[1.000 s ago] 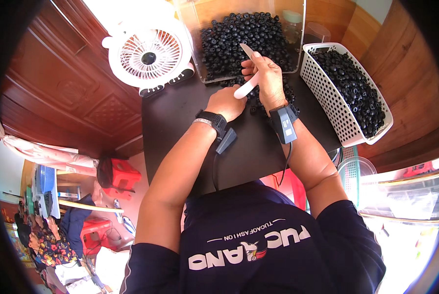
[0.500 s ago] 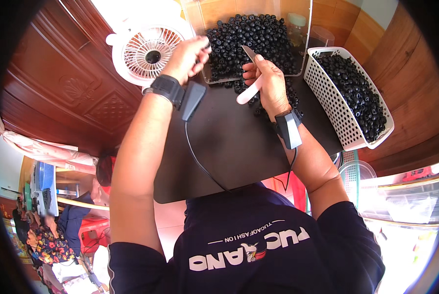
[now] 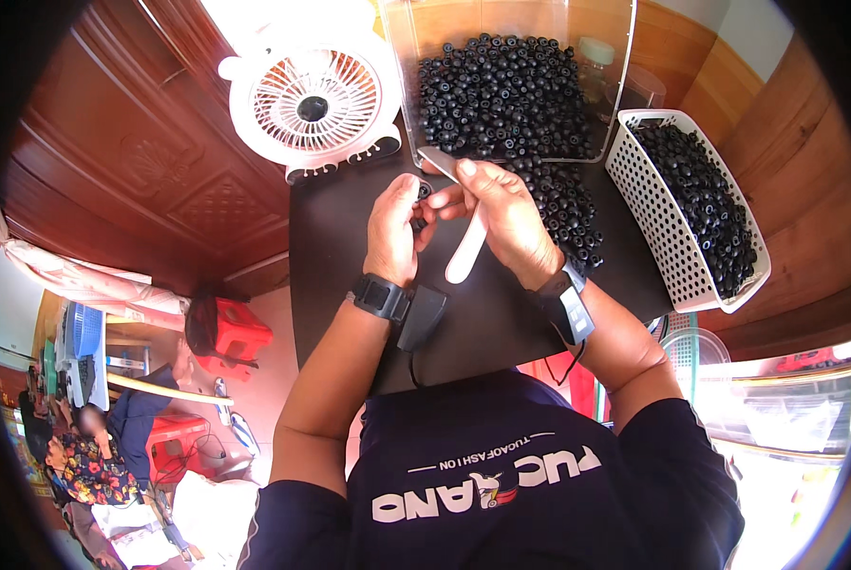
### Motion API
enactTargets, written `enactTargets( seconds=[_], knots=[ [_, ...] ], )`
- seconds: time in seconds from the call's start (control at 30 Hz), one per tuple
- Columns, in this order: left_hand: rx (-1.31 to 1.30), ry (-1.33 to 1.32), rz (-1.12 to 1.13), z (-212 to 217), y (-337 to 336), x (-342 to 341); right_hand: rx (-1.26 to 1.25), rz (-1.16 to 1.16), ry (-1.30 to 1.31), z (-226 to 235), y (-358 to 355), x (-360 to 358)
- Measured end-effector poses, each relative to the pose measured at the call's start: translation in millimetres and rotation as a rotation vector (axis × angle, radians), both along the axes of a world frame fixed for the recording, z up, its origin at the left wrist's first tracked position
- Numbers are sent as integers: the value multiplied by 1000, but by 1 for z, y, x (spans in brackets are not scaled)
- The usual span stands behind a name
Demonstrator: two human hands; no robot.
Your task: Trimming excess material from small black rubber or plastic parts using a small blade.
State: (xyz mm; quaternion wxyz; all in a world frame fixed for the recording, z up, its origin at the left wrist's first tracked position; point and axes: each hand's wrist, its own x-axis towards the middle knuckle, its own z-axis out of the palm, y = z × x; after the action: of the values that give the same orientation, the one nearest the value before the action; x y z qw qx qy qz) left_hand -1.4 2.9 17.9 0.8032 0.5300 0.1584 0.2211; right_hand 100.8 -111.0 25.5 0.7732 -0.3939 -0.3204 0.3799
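Observation:
My left hand (image 3: pixel 393 231) is closed, pinching a small black ring-shaped piece (image 3: pixel 424 191) between thumb and fingers. Another dark piece seems to sit lower in its fingers, partly hidden. In my right hand (image 3: pixel 511 220) is a knife with a pale pink handle (image 3: pixel 467 249), its short metal blade (image 3: pixel 438 161) pointing up and left above the black piece. The two hands nearly meet over the dark table (image 3: pixel 340 228). Just beyond them, loose black pieces (image 3: pixel 568 214) spill from a clear bin (image 3: pixel 625 66) heaped with more of them.
A white fan (image 3: pixel 313 109) stands at the back left. To the right is a white perforated basket (image 3: pixel 649 218) filled with black pieces. A jar with a pale lid (image 3: pixel 595 52) shows by the bin. Red stools (image 3: pixel 240 332) and another person (image 3: pixel 88 456) are at the left.
My left hand has come down and right from the bin's edge, bringing a black piece beside the knife. My right hand has drawn back slightly with the knife. The view has shifted a little.

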Motion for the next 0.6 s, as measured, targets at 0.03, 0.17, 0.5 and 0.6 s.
enactTargets(
  seconds=[0.03,0.17,0.5,0.6],
  knots=[
    [-3,0,-2,-1,-2,2,-3,-2,0,-1,1,0],
    [18,-44,35,-4,-4,5,-58,-14,12,-4,3,-3],
    [239,53,41,-7,-1,0,-139,-118,-77,-4,4,-5],
    [276,66,1,-6,1,-2,-161,-127,-146,-3,3,-5]
  ],
)
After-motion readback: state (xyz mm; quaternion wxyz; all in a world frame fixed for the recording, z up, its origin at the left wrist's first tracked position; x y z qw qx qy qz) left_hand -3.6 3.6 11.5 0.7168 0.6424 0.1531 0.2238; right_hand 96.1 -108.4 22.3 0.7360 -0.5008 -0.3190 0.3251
